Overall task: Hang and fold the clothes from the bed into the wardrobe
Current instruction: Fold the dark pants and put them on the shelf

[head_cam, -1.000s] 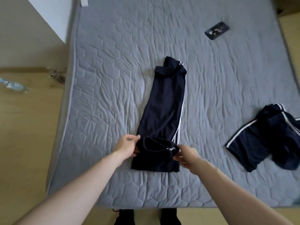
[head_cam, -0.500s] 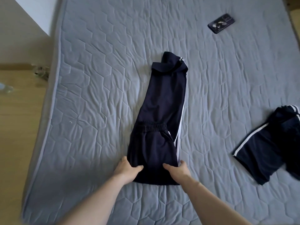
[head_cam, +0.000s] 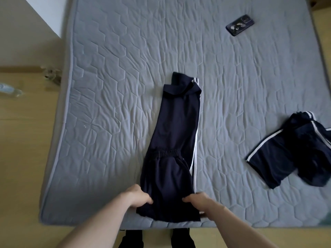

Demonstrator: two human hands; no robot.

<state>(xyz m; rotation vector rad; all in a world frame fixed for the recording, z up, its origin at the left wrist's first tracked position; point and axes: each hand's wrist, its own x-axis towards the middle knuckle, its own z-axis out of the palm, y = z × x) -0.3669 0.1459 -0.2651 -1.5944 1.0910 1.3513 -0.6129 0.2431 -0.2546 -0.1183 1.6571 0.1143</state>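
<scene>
From the head camera, a pair of navy track pants (head_cam: 174,144) with white side stripes is lying lengthwise on the grey quilted mattress (head_cam: 111,86), folded so that the elastic waistband is sitting partway up the legs and the cuffs are pointing toward the far side of the bed. The left hand (head_cam: 137,196) is gripping the near left edge of the pants, its thumb lying on top of the fabric and the fingers tucked out of sight beneath. The right hand (head_cam: 198,200) is holding the near right edge in the same way, thumb pressing on the cloth and fingers going under the striped side. Both forearms are reaching in from the bottom of the frame. To the right, well apart from the pants, a second navy garment (head_cam: 293,151) with white stripes is lying crumpled on the mattress. A dark phone (head_cam: 240,25) is resting near the far right corner. A plastic bottle (head_cam: 9,88) is lying on the wooden floor at the left.
</scene>
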